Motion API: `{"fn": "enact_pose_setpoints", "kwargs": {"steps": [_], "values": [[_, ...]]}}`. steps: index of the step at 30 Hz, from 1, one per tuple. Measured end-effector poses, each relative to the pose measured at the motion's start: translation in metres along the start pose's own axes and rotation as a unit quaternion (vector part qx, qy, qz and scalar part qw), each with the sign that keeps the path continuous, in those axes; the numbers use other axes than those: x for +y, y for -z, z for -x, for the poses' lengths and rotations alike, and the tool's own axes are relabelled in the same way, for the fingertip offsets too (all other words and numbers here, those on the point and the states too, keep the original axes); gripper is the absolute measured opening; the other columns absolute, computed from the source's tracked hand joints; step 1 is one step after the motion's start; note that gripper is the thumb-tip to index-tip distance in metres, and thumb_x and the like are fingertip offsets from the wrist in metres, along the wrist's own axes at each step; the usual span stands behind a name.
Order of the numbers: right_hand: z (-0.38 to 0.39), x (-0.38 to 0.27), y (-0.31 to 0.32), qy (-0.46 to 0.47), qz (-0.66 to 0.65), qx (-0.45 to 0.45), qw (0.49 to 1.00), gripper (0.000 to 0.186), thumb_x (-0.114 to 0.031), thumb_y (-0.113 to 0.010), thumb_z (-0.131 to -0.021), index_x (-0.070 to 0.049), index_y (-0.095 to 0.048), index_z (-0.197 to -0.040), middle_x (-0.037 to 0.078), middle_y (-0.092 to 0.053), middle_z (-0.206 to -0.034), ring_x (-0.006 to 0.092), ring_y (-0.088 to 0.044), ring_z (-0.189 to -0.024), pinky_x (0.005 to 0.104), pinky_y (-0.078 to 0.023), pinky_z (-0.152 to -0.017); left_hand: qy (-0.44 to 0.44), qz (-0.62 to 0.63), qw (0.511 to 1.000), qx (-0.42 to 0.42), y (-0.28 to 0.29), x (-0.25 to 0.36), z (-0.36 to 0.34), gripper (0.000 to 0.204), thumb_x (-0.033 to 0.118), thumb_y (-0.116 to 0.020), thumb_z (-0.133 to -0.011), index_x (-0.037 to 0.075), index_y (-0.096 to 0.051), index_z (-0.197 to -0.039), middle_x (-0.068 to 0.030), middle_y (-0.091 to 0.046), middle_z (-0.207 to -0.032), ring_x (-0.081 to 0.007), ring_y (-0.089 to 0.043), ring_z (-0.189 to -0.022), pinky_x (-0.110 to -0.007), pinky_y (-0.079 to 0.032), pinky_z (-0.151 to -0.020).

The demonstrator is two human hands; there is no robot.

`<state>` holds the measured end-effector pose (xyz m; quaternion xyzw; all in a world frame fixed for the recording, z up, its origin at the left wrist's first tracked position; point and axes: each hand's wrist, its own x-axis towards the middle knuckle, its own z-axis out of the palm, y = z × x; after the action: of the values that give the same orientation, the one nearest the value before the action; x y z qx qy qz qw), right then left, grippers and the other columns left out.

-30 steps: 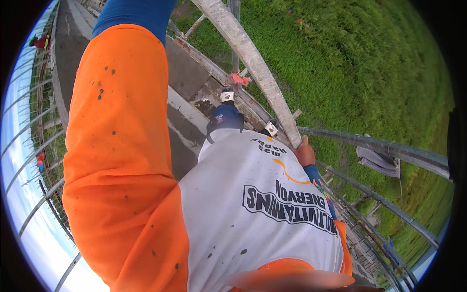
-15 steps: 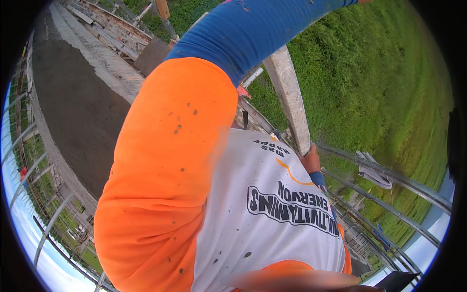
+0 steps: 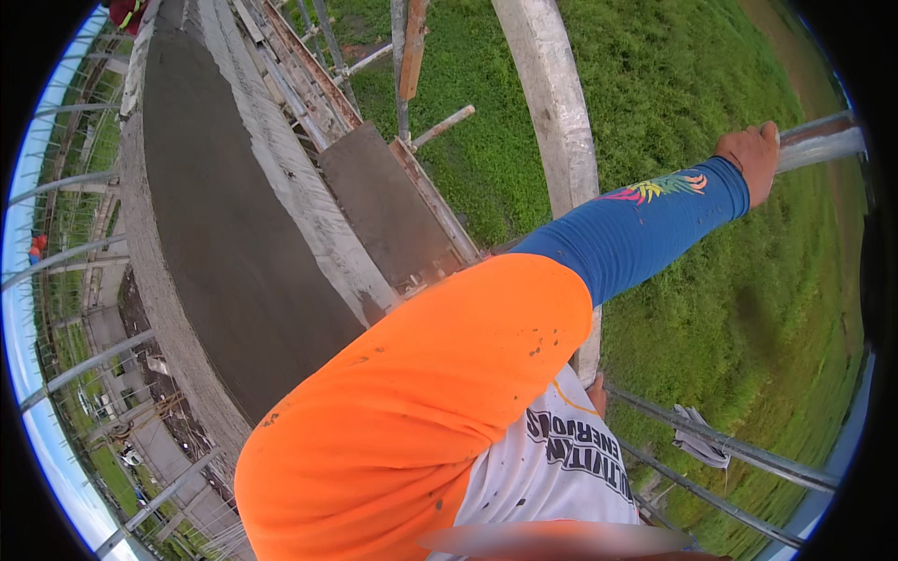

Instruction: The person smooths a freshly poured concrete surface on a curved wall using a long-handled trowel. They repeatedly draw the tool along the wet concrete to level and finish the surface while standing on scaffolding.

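Note:
My left arm, in an orange sleeve over a blue undersleeve, reaches across my body to the right. At its end my left hand [image 3: 751, 161] is closed around a silver metal bar [image 3: 823, 145] with a brownish upper edge; its far end is cut off by the picture's rim. My right hand [image 3: 597, 395] shows only in small part beside my white shirt. It is at the lower end of a long pale grey board [image 3: 559, 103], which runs up past the top edge. My left arm hides part of this board, and the right fingers are mostly hidden.
Left of me runs a long strip of smooth, dark wet concrete [image 3: 210, 206] with pale edges. A grey panel [image 3: 383, 182] and scaffold pipes [image 3: 444, 126] stand beside it. Guard rails [image 3: 739, 444] with a hanging cloth [image 3: 702, 435] are at right. Part of another person [image 3: 123, 13] shows far left.
My left arm has swung down and right from the top edge, bringing the hand and the metal bar into view. The view has shifted, showing more of the concrete strip; the right hand sits lower in the picture.

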<state>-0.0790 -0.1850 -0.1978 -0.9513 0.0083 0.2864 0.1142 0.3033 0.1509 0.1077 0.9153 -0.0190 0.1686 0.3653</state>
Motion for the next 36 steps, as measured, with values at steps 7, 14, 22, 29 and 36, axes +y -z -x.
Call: {"fn": "enact_pose_setpoints", "kwargs": {"steps": [7, 14, 22, 29, 36], "values": [[-0.040, 0.036, -0.051, -0.025, 0.016, -0.123, 0.992, 0.099, -0.048, -0.087, -0.074, 0.002, -0.040, -0.146, 0.033, -0.070, -0.104, 0.0488, -0.070, -0.096, 0.0531, -0.057, -0.081, -0.022, -0.012, 0.999, -0.038, 0.008, 0.002, 0.001, 0.092, 0.039, -0.066, -0.096, -0.011, -0.019, -0.158, -0.0234, -0.062, -0.118, -0.0333, -0.070, -0.096, -0.043, -0.061, -0.075], [-0.063, 0.000, -0.028, 0.036, 0.003, -0.079, 0.996, 0.098, -0.047, -0.088, -0.074, 0.002, -0.040, -0.144, 0.033, -0.070, -0.105, 0.0484, -0.070, -0.097, 0.0524, -0.057, -0.081, -0.004, -0.019, 0.999, -0.032, -0.003, 0.005, -0.006, 0.091, 0.038, -0.065, -0.097, -0.011, -0.018, -0.157, -0.0235, -0.062, -0.119, -0.0346, -0.069, -0.099, -0.044, -0.060, -0.078], [-0.073, -0.100, 0.016, 0.085, -0.011, -0.042, 0.995, 0.097, -0.046, -0.089, -0.073, 0.002, -0.041, -0.143, 0.033, -0.070, -0.106, 0.0480, -0.070, -0.098, 0.0517, -0.057, -0.082, -0.058, 0.038, 0.991, -0.113, 0.071, -0.012, 0.030, 0.075, 0.039, -0.072, -0.092, -0.006, -0.042, -0.144, -0.0232, -0.061, -0.127, -0.0364, -0.063, -0.116, -0.048, -0.055, -0.094], [-0.091, -0.155, 0.022, 0.093, -0.022, -0.023, 0.995, 0.096, -0.045, -0.089, -0.072, 0.002, -0.042, -0.141, 0.032, -0.071, -0.107, 0.0476, -0.070, -0.099, 0.0511, -0.057, -0.083, -0.205, 0.067, 0.968, 0.129, 0.192, -0.149, 0.093, 0.043, 0.036, -0.075, -0.089, 0.003, -0.067, -0.116, -0.0213, -0.053, -0.142, -0.0367, -0.057, -0.128, -0.048, -0.049, -0.108], [-0.108, -0.212, 0.012, 0.107, -0.025, 0.000, 0.994, 0.095, -0.045, -0.090, -0.072, 0.002, -0.043, -0.140, 0.032, -0.071, -0.107, 0.0472, -0.071, -0.100, 0.0504, -0.057, -0.084, -0.031, -0.236, 0.876, 0.419, 0.502, -0.368, 0.113, 0.030, 0.024, -0.077, -0.082, 0.001, -0.070, -0.102, -0.0255, -0.066, -0.119, -0.0401, -0.061, -0.116, -0.047, -0.048, -0.102]]}}
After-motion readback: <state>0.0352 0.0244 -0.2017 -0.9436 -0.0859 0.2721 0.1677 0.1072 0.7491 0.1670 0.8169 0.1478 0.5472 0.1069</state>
